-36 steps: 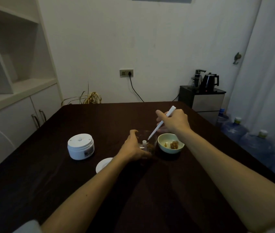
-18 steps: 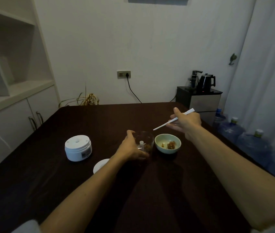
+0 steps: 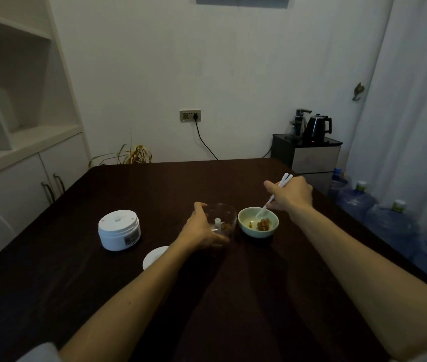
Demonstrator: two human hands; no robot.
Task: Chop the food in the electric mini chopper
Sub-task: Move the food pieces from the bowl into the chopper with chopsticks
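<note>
A clear chopper cup [image 3: 223, 218] stands mid-table with a white blade post and some brown food inside. My left hand [image 3: 202, 229] grips its near left side. Right beside it sits a pale green bowl [image 3: 258, 222] holding brown food pieces [image 3: 263, 223]. My right hand [image 3: 292, 194] holds white chopsticks [image 3: 275, 195], whose tips dip into the bowl just above the food. The chopper's white motor unit [image 3: 119, 229] stands apart on the left of the table. A white round lid [image 3: 155, 257] lies near my left forearm, partly hidden by it.
The dark table [image 3: 155, 296] fills the lower view. A water dispenser with a black kettle [image 3: 318, 126] stands behind the table's right corner. Large water bottles [image 3: 387, 226] line the floor at right. White cabinets [image 3: 24, 173] stand at left.
My right hand has swung the chopsticks from above the chopper cup out to the right and then down into the bowl. My left hand has stayed on the cup.
</note>
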